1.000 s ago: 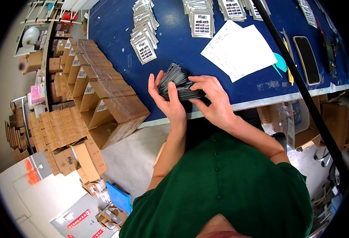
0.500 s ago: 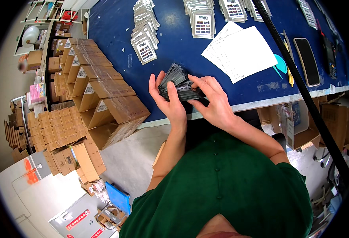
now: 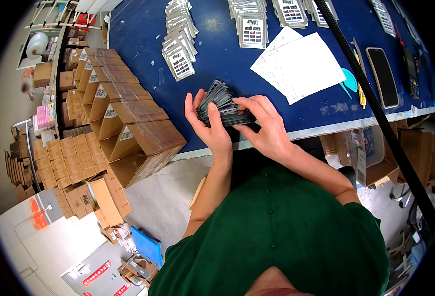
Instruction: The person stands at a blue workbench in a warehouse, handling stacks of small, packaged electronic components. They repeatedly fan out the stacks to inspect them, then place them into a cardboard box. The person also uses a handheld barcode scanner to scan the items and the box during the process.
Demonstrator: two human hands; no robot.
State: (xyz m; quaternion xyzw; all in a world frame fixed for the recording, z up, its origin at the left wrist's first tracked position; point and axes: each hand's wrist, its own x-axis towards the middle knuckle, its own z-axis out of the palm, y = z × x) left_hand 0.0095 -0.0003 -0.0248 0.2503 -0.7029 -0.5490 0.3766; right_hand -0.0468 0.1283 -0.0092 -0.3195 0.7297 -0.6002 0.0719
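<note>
Black fanned stack point(image 3: 217, 104) held over the table point(image 3: 212, 54)

The left hand point(image 3: 216, 133) has its grip closed round the stack's left side, thumb on top; the right hand point(image 3: 267, 121) has its grip partly closed on the right end, fingers bent. Beyond lie white sheets point(image 3: 304, 69) and labelled packets point(image 3: 253, 33); a phone point(image 3: 382, 76) lies farther right.

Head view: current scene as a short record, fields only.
Left hand: holds fanned stack of thin dark pieces, thumb on top
Right hand: fingers touching the stack's right side
Surface: blue table
Beyond hands: white paper sheets, labelled packets
Far right: phone
Left: cardboard boxes
</note>
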